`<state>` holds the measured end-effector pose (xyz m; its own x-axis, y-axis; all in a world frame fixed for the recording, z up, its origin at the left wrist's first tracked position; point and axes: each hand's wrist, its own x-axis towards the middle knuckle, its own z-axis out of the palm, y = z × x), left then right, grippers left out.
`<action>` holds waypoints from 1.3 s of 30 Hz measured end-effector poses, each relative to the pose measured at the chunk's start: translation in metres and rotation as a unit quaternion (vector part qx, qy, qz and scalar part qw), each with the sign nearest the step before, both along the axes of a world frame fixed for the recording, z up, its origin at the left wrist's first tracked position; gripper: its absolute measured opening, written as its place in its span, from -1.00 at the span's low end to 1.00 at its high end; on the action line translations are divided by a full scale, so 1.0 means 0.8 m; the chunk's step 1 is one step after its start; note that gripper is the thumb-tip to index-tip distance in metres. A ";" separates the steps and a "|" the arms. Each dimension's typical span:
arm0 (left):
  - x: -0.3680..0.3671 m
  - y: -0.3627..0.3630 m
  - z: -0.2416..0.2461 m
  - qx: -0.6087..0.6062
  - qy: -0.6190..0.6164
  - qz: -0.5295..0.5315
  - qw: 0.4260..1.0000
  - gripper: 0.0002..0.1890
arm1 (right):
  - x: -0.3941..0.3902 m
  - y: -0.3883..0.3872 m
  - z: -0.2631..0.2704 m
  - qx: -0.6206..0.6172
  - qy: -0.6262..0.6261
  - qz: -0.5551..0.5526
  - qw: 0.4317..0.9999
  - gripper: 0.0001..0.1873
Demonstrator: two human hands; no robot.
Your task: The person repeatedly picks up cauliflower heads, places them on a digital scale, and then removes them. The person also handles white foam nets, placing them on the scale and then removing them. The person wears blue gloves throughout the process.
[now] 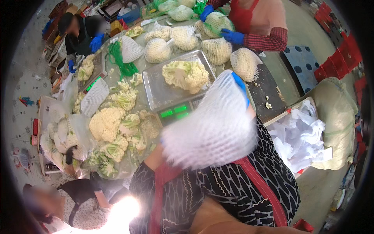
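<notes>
A white foam net sleeve (213, 125), blurred, spreads across the space before my chest. My right hand (242, 87), in a blue glove, grips its upper right edge; the net covers most of the fingers. Of my left arm the wrist (155, 156) shows at the sleeve's lower left, while the hand itself is nearly all hidden behind the net. Just beyond the sleeve, a trimmed cauliflower piece (185, 76) rests on the steel pan (155, 95) of a weighing scale. The scale's green-lit display (174, 110) is partly covered by the net.
Net-wrapped cauliflowers (216, 51) stand behind the scale. Loose cauliflower (107, 124) lies to the left, near another foam sleeve (95, 98). A box of white foam nets (298, 134) is at my right. Co-workers are at the far side and left; one's gloved hand (233, 36) touches a wrapped head.
</notes>
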<state>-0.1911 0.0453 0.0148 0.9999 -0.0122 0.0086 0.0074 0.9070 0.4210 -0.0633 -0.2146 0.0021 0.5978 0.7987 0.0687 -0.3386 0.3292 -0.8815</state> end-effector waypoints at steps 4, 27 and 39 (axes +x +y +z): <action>0.021 -0.031 -0.003 -0.046 -0.096 -0.019 0.994 -0.09 | -0.021 0.006 0.005 0.018 0.012 -0.156 0.987 -0.48; 0.290 0.111 -0.095 0.747 0.105 0.031 0.655 -0.33 | 0.095 0.109 -0.102 -0.261 0.080 -0.391 0.879 -0.45; 0.310 0.144 -0.109 0.408 0.288 -0.181 0.847 -0.48 | 0.182 0.117 -0.091 -0.146 0.235 -0.091 0.957 -0.60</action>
